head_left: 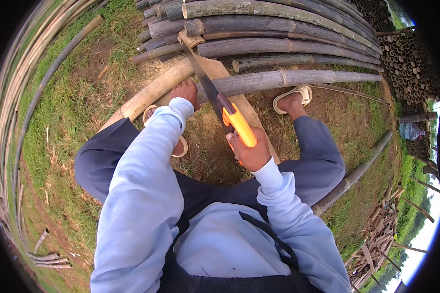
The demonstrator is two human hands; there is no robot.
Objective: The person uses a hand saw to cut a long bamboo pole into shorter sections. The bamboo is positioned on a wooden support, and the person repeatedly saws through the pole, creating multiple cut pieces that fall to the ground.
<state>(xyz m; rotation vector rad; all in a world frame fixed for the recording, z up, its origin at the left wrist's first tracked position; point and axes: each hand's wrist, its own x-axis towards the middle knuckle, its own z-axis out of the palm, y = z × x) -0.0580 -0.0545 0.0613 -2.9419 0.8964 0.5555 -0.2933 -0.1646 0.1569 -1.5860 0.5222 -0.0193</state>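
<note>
I see the right hand (252,149) holding a long metal saw (213,92) with an orange handle (242,128). Its blade (203,73) crosses a thick grey bamboo pole (269,81), gripped near one end by the left hand (186,92).

On the ground (100,61), a pole stack (288,24) lies toward the far edge. Nearer, one pole (278,80) crosses over a board (253,113); the saw (209,88) slants across near the pole's left end, contact hard to tell.

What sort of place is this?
Probably an outdoor bamboo-cutting yard: long bamboo poles lie side by side ahead, a stack of bamboo shows at right, and the right hand grips a handsaw.
</note>
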